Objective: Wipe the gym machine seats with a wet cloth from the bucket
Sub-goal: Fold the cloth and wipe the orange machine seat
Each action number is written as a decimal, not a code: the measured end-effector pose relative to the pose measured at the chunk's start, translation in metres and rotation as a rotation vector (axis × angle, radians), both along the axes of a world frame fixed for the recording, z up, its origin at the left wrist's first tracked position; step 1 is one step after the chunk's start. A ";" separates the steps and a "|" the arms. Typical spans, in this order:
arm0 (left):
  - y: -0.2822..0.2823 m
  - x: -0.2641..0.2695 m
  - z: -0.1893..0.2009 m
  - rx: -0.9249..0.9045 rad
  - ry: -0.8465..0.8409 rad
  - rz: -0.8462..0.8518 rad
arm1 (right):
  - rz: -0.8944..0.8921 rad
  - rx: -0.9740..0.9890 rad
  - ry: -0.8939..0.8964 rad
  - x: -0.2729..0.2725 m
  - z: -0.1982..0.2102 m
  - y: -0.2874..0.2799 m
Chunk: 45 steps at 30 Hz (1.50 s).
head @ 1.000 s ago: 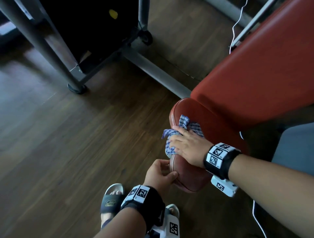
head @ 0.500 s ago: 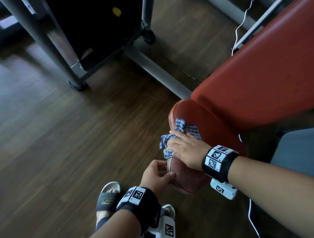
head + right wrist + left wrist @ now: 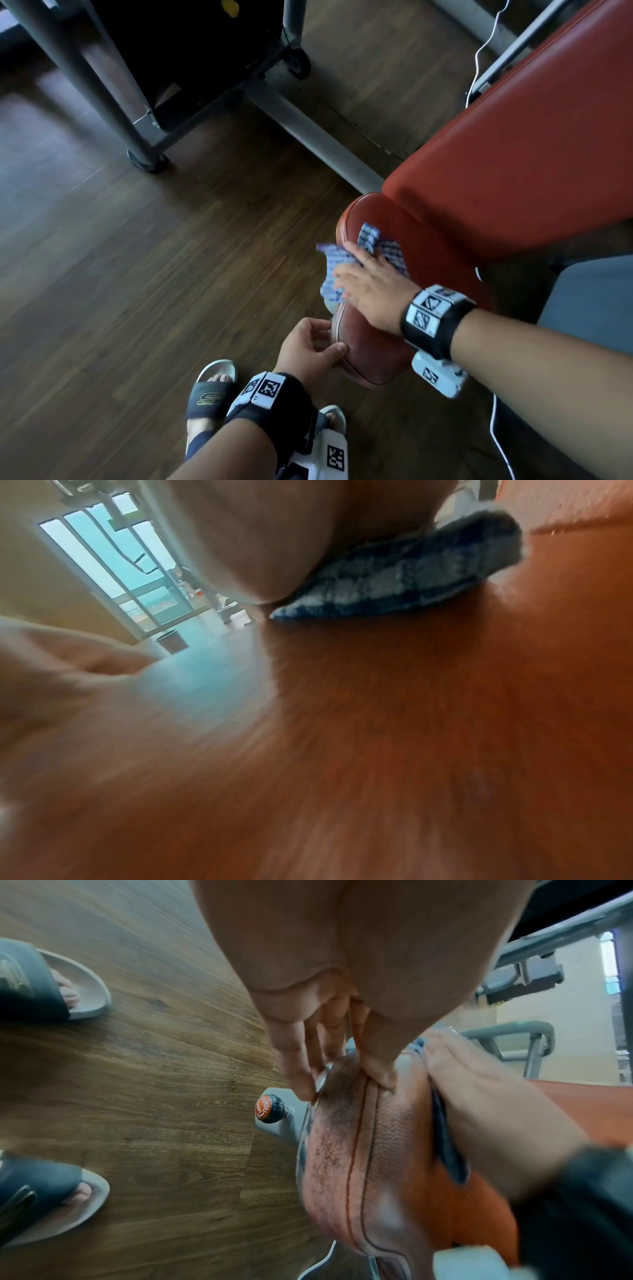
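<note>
The red padded seat (image 3: 407,233) of a gym machine juts toward me. On its far left part lies a blue checked cloth (image 3: 334,270), with my right hand (image 3: 356,270) pressing flat on it, fingers spread. The right wrist view shows the cloth (image 3: 411,577) squeezed between palm and seat (image 3: 411,723). My left hand (image 3: 322,342) pinches the seat's near edge, thumb on top and fingers underneath. In the left wrist view those fingers (image 3: 298,1069) curl under the seat's (image 3: 387,1150) rim. No bucket is in view.
A large red back pad (image 3: 513,144) rises behind the seat. Grey machine frame legs (image 3: 102,96) and a floor bar (image 3: 308,130) cross the wooden floor. An adjustment knob (image 3: 268,1108) sits under the seat. My sandalled feet (image 3: 210,394) stand close by. A white cable (image 3: 479,51) hangs at right.
My right hand has slid the cloth a little farther along the seat, and the cloth has spread out to the left. The left hand keeps its hold on the edge.
</note>
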<state>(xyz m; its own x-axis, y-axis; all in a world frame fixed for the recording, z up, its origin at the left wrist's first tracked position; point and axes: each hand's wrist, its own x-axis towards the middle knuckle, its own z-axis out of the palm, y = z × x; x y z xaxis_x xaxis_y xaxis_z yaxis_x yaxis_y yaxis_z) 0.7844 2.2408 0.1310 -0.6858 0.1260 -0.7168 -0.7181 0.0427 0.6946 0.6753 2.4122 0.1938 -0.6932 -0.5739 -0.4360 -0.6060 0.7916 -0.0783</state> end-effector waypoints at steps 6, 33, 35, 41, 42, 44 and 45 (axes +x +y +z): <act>0.002 0.003 -0.001 0.035 -0.037 0.057 | 0.002 -0.012 -0.183 0.004 0.015 0.003; 0.002 0.004 0.006 0.036 -0.057 0.086 | 0.163 0.096 -0.057 -0.059 0.003 0.004; 0.001 0.003 0.006 0.029 -0.047 0.067 | 0.082 0.111 -0.008 -0.080 -0.010 0.000; 0.000 0.004 0.006 0.063 -0.073 0.082 | -0.277 -0.012 0.009 -0.124 -0.020 0.012; 0.000 0.004 0.006 0.069 -0.081 0.082 | -0.280 0.004 0.011 -0.122 -0.018 0.010; 0.000 0.004 0.006 0.069 -0.091 0.079 | -0.154 0.020 0.054 -0.109 -0.016 0.004; 0.000 0.004 0.006 0.069 -0.095 0.079 | -0.058 0.026 0.064 -0.100 -0.016 0.002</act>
<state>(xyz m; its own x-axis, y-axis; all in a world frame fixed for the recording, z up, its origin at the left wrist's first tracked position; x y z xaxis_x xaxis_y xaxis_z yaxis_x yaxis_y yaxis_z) 0.7882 2.2403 0.1366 -0.6251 0.1253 -0.7704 -0.7799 -0.0621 0.6228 0.5752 2.4146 0.1777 -0.7518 -0.5213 -0.4037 -0.5626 0.8265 -0.0195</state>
